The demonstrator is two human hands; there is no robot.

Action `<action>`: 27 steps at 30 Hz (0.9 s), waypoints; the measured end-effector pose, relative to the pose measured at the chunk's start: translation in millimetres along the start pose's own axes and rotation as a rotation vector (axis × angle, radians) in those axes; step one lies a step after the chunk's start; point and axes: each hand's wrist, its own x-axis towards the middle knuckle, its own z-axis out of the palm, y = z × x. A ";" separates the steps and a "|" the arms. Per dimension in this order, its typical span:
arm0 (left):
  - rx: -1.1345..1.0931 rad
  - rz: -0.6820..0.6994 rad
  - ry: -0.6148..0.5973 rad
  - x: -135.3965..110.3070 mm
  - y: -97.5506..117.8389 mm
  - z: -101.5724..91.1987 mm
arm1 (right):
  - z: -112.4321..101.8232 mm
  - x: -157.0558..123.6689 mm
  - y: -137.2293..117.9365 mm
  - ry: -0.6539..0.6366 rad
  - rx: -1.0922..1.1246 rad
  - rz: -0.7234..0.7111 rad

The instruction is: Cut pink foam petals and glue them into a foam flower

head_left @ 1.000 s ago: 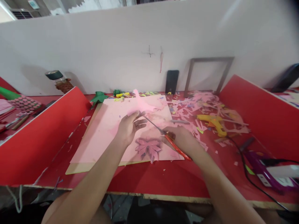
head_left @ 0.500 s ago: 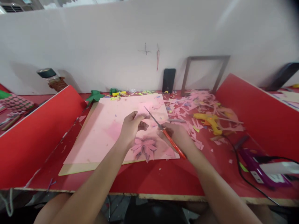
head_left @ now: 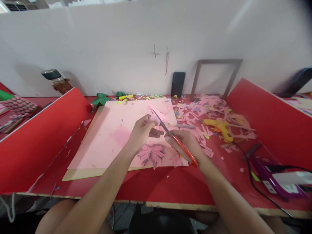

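Observation:
My left hand point(head_left: 144, 131) pinches a small piece of pink paper point(head_left: 155, 119) above the sheets. In my right hand point(head_left: 184, 141) is a pair of scissors point(head_left: 184, 149) with red handles, its blades pointing up and left across the paper piece. Whether the blades are parted is hard to make out. Below both hands a pink paper flower point(head_left: 151, 155) with dark-edged petals lies on a large pale pink sheet point(head_left: 91, 146). The right edge of the paper piece is partly hidden behind the blades.
Pink paper scraps point(head_left: 209, 104) pile up at the back right, beside a yellow glue gun point(head_left: 220, 128). A purple power strip point(head_left: 275, 178) sits at the right front. A phone point(head_left: 178, 84) and a grey frame point(head_left: 198, 78) lean on the white wall. Red dividers point(head_left: 48, 139) bound both sides.
My left hand has shifted slightly right, and the paper piece has turned and sits closer against the scissor blades. The scissors have moved slightly right. The whole view has shifted a little.

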 end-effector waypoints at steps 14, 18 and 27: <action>-0.022 -0.015 -0.047 5.8 -5.9 -4.3 | 4.0 2.1 7.6 0.054 -0.082 -0.036; -0.001 -0.033 -0.040 8.0 -8.5 -7.2 | 4.0 4.5 11.2 0.096 -0.113 -0.035; 0.016 0.013 0.080 2.6 -12.4 -13.0 | -1.7 6.5 25.1 0.231 -0.293 -0.187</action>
